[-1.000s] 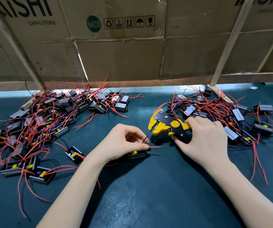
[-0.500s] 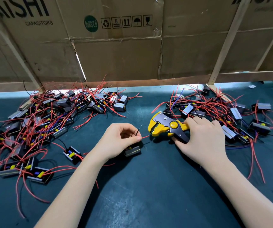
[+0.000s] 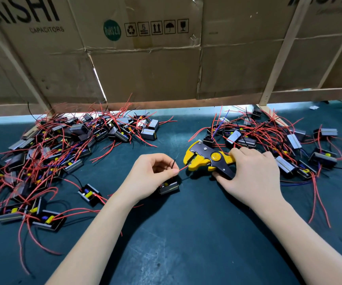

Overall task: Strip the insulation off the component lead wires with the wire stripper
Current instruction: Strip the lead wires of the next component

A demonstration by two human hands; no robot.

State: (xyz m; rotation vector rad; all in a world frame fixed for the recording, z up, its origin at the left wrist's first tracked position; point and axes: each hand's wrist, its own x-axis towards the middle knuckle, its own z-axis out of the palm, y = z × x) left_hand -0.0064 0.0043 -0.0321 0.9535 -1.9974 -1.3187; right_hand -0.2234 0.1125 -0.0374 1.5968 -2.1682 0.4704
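Note:
My left hand [image 3: 152,177] pinches the red lead wire [image 3: 182,168] of a small black component [image 3: 168,187] that hangs just under my fingers; a short black lead sticks up beside my thumb. The red wire's tip points right and touches the jaws of the yellow and black wire stripper [image 3: 206,159]. My right hand [image 3: 250,177] grips the stripper's handles, with its jaws facing left and slightly apart.
A big heap of components with red leads [image 3: 59,145] covers the mat's left side, and a second heap [image 3: 279,145] lies at the right behind my right hand. Cardboard panels [image 3: 145,58] on a wooden frame wall off the back. The mat is dark green.
My left hand has lifted the component and brought the red lead up and right to the stripper's jaws. The stripper has shifted slightly towards the wire.

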